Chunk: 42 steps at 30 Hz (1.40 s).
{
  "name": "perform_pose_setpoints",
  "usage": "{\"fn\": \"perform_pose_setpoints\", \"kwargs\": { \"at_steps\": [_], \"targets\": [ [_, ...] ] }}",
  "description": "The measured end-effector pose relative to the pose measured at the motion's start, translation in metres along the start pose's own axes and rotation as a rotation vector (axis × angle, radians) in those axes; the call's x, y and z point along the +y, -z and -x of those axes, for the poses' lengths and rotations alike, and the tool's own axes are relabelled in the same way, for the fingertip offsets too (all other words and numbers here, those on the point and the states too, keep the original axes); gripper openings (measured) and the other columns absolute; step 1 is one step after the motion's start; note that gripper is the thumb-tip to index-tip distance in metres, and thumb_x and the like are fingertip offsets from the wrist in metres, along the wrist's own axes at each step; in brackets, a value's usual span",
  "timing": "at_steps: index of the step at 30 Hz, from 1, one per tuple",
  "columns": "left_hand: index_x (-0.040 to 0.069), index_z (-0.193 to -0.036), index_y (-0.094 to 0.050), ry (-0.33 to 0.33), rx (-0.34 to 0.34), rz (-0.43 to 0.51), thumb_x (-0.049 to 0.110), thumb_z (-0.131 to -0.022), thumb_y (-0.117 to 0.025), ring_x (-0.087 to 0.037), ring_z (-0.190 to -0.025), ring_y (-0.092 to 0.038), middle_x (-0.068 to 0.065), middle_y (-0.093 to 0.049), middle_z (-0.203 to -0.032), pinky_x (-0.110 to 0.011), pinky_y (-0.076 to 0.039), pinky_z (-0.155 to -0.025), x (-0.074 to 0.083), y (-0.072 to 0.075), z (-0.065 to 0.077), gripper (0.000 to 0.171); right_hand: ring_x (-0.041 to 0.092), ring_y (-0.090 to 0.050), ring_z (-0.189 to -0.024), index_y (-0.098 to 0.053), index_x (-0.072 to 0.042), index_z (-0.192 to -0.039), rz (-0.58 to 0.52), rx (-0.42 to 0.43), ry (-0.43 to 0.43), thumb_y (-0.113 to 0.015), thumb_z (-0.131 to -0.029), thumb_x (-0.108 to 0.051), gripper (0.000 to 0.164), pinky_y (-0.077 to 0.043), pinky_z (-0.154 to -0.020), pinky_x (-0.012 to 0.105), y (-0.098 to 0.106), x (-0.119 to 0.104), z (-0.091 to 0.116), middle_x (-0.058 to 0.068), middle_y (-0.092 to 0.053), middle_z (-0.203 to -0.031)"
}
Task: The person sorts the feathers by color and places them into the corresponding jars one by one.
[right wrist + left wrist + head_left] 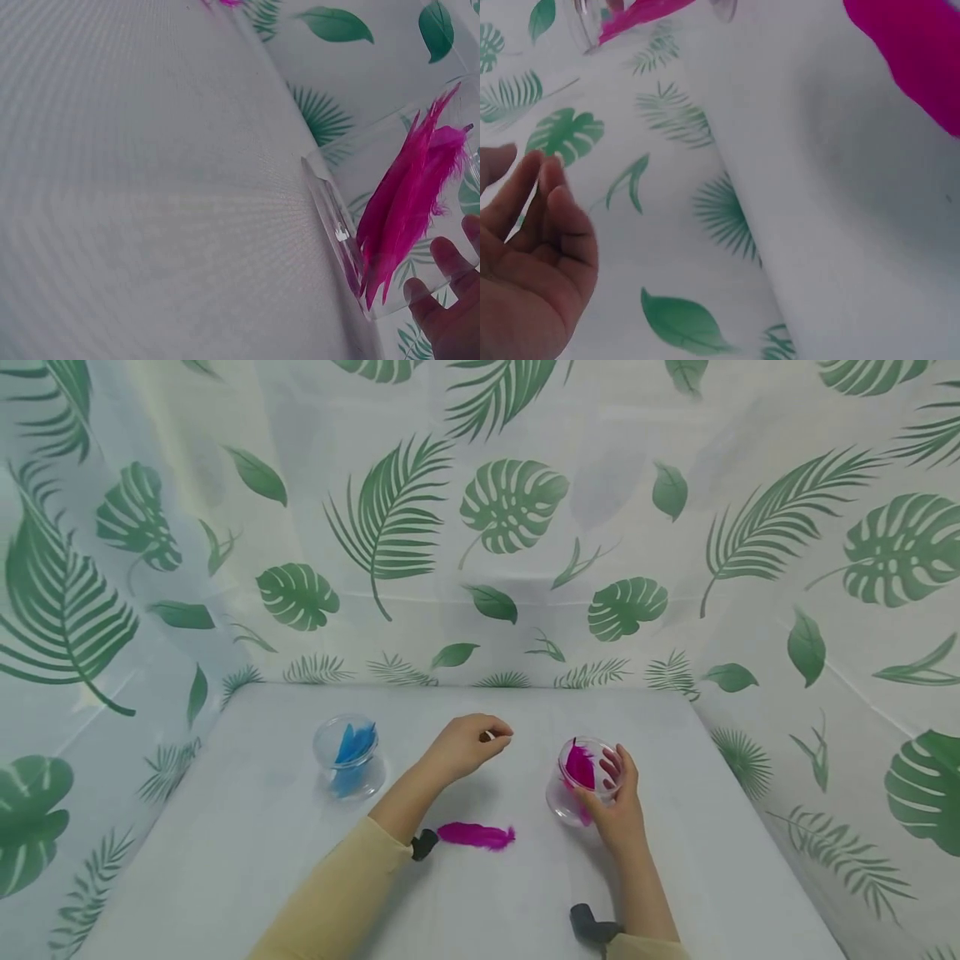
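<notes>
My right hand [621, 818] holds a clear plastic jar [556, 793] on the right of the table, thumb on the near side and fingers round the far side. Magenta feathers [580, 767] stand inside it; the right wrist view shows them leaning through the jar's clear wall [337, 195]. My left hand [465, 750] hovers over the middle of the table, fingers loosely curled, with nothing visible between thumb and fingertips [551, 169]. Below it, near the left wrist, a single magenta feather [476, 836] lies on the table.
A second clear jar [324, 750] with blue feathers [354, 747] stands on the left of the white table [225, 860]. White curtains [570, 635] printed with green leaves surround the table at the back and sides. Dark camera mounts [588, 927] sit at the wrists.
</notes>
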<state>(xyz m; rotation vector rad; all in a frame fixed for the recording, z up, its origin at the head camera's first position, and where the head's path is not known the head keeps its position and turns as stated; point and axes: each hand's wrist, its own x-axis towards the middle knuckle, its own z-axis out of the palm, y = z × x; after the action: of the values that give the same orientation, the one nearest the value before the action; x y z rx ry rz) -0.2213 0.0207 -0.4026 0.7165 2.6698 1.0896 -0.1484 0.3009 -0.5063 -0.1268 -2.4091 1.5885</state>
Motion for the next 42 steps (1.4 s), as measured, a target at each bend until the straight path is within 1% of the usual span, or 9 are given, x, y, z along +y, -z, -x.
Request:
{"fn": "perform_pose_setpoints", "kwargs": {
  "at_steps": [3, 5, 10, 13, 18, 26, 34, 37, 42],
  "targets": [
    [0.020, -0.118, -0.070, 0.018, -0.068, -0.003, 0.035, -0.097, -0.062, -0.013, -0.099, -0.060, 0.005, -0.068, -0.110, -0.028, -0.054, -0.079, -0.007, 0.003, 0.014, 0.026, 0.026, -0.035, -0.146, -0.011, -0.040, -0.155, 0.009, -0.005, -0.003, -0.079, -0.083, -0.022, 0.101, -0.030, -0.119, 0.051, 0.002, 0.001, 0.000, 0.002, -0.033, -0.159],
    [0.019, -0.120, -0.069, 0.010, -0.128, -0.028, 0.034, -0.096, -0.063, -0.013, -0.101, -0.061, 0.004, -0.067, -0.111, -0.029, -0.054, -0.081, -0.012, -0.002, 0.021, 0.029, 0.027, -0.034, -0.146, -0.010, -0.040, -0.155, 0.011, -0.003, -0.012, -0.079, -0.084, -0.023, 0.101, -0.030, -0.119, 0.052, 0.004, 0.001, 0.000, 0.002, -0.033, -0.159],
    [0.019, -0.124, -0.067, -0.090, -0.311, -0.181, 0.037, -0.093, -0.067, -0.012, -0.106, -0.062, 0.004, -0.066, -0.119, -0.028, -0.053, -0.094, -0.021, -0.038, 0.035, 0.036, 0.027, -0.034, -0.146, -0.010, -0.039, -0.156, 0.003, 0.008, -0.018, -0.079, -0.084, -0.021, 0.101, -0.030, -0.118, 0.053, 0.007, 0.002, 0.000, 0.003, -0.033, -0.159],
    [0.021, -0.122, -0.068, -0.152, -0.376, -0.292, 0.036, -0.091, -0.070, -0.007, -0.103, -0.061, 0.006, -0.065, -0.116, -0.025, -0.051, -0.096, -0.023, -0.059, 0.040, 0.035, 0.028, -0.034, -0.146, -0.011, -0.036, -0.156, -0.001, 0.003, -0.024, -0.079, -0.084, -0.022, 0.101, -0.029, -0.119, 0.054, 0.006, 0.003, 0.001, 0.004, -0.033, -0.159],
    [0.022, -0.113, -0.070, -0.159, -0.383, -0.402, 0.029, -0.088, -0.074, -0.002, -0.086, -0.054, 0.008, -0.063, -0.100, -0.019, -0.049, -0.085, -0.025, -0.077, 0.045, 0.026, 0.030, -0.032, -0.147, -0.010, -0.034, -0.157, 0.008, -0.013, -0.063, -0.080, -0.083, -0.027, 0.101, -0.028, -0.118, 0.058, 0.002, 0.002, 0.004, 0.006, -0.031, -0.160],
    [0.021, -0.096, -0.067, -0.145, -0.334, -0.440, 0.026, -0.089, -0.073, -0.003, -0.075, -0.048, 0.010, -0.053, -0.085, -0.017, -0.046, -0.070, -0.027, -0.085, 0.048, 0.010, 0.025, -0.035, -0.145, -0.011, -0.036, -0.156, 0.000, -0.010, -0.016, -0.080, -0.083, -0.024, 0.101, -0.031, -0.119, 0.052, 0.000, 0.001, 0.003, 0.002, -0.033, -0.159],
    [0.020, -0.085, -0.064, -0.147, -0.343, -0.448, 0.019, -0.090, -0.070, -0.004, -0.071, -0.045, 0.010, -0.048, -0.079, -0.018, -0.043, -0.067, -0.025, -0.085, 0.047, 0.008, 0.027, -0.034, -0.146, -0.012, -0.040, -0.155, 0.003, -0.008, -0.014, -0.080, -0.083, -0.027, 0.099, -0.030, -0.119, 0.054, 0.000, -0.001, 0.002, 0.003, -0.033, -0.160],
    [0.020, -0.084, -0.063, -0.139, -0.348, -0.452, 0.020, -0.090, -0.070, -0.004, -0.072, -0.046, 0.010, -0.049, -0.080, -0.018, -0.044, -0.068, -0.025, -0.085, 0.047, 0.009, 0.026, -0.034, -0.146, -0.012, -0.035, -0.156, 0.004, -0.007, -0.005, -0.079, -0.083, -0.026, 0.100, -0.030, -0.119, 0.053, -0.001, -0.001, 0.001, 0.002, -0.033, -0.159],
    [0.021, -0.083, -0.063, -0.148, -0.344, -0.433, 0.019, -0.090, -0.069, -0.003, -0.072, -0.047, 0.010, -0.049, -0.080, -0.018, -0.044, -0.069, -0.027, -0.083, 0.045, 0.009, 0.022, -0.036, -0.145, -0.012, -0.035, -0.156, 0.002, 0.002, 0.017, -0.080, -0.083, -0.024, 0.100, -0.032, -0.118, 0.051, -0.001, -0.002, -0.001, 0.000, -0.035, -0.158]
  ]
}}
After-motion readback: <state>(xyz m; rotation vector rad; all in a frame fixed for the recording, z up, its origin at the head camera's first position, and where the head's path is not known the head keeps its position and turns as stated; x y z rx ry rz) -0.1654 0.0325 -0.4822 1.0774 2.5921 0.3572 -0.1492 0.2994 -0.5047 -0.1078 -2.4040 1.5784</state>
